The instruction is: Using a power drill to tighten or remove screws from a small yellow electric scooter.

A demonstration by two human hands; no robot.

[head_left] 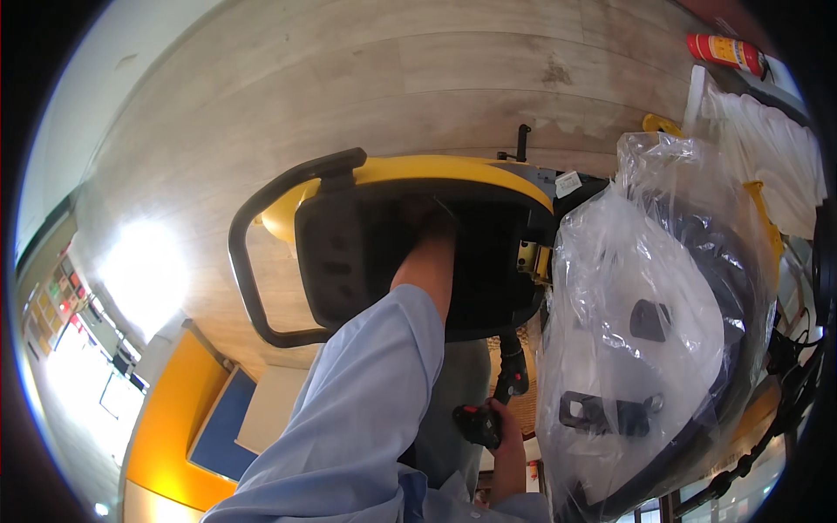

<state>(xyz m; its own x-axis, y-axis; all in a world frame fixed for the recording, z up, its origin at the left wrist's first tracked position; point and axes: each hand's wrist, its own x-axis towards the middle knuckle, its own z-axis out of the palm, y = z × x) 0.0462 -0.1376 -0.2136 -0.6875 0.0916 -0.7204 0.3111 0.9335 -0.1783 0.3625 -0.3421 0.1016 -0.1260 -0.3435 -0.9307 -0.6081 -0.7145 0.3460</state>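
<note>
My left hand (429, 218) reaches down into the dark, open compartment (349, 288) of a yellow and black machine (453, 168). Shadow hides its fingers, so I cannot tell whether it holds anything. My right hand (508, 429) is lower, closed around a black block with red marks (478, 425), perhaps a battery pack. Just above it, beside the compartment's near edge, is a black grip-like part with a red spot (514, 370). A curved black handle (240, 248) juts out from the machine's left side, and a brass-coloured latch or hinge (534, 259) is on the compartment's right edge.
Clear plastic wrap (628, 261) covers a large white and dark part to the right. A red fire extinguisher (725, 52) lies in view at the far right, near white sheeting (758, 139). At lower left are orange (174, 410) and blue (224, 427) panels.
</note>
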